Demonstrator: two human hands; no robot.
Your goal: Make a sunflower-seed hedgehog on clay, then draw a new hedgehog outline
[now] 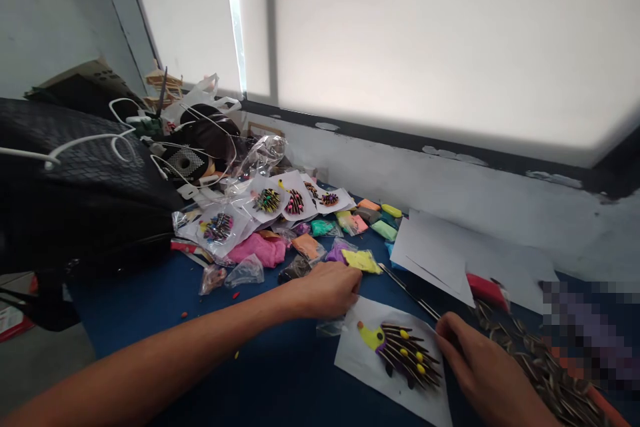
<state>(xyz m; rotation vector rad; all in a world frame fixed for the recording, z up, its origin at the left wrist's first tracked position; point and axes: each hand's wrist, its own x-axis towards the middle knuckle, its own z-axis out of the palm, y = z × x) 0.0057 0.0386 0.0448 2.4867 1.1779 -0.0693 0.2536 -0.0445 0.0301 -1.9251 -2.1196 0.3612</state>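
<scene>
A white paper sheet lies in front of me, bearing a hedgehog with a yellow-green clay head, dark seed-like spines and yellow dots. My left hand is closed beside the sheet's upper left corner, over a small clear bag; whatever its fingers hold is hidden. At the sheet's right edge, my right hand pinches the paper between thumb and fingers. A thin metal tool lies just beyond the sheet, its near end close to my right hand.
Bagged coloured clay, including a yellow packet and a pink one, lies beyond my left hand. Finished hedgehog sheets overlap behind. White papers and striped sunflower seeds are at right. A black bag stands left.
</scene>
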